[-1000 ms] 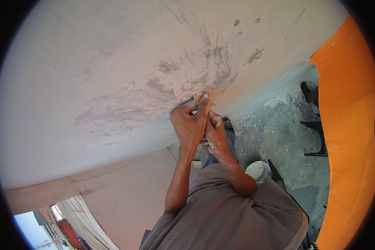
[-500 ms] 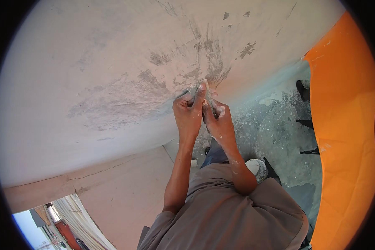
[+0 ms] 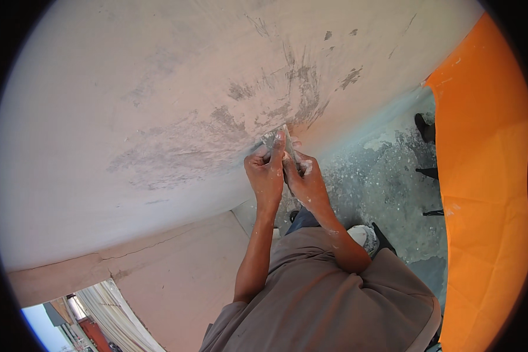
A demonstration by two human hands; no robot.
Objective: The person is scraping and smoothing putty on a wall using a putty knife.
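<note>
Both of my hands meet in front of a pale plastered wall, over a flat putty knife smeared with whitish filler. My left hand is closed on its blade, thumb stretched up along the face and fingers curled behind. Lower down on the right, my right hand pinches the knife, largely hiding its handle. White dust coats the fingers of both. Just beyond the blade, rough grey scraped patches mark the wall; whether the blade touches it I cannot tell.
An orange sheet hangs along the right side, with dark feet or legs showing at its edge. By my feet, a white-smeared bucket stands on the spattered grey floor. A cracked pinkish wall with an opening lies at lower left.
Both hands and the putty knife have dropped slightly toward me, away from the dark scraped marks. The hold looks the same, and the view has shifted a little.
</note>
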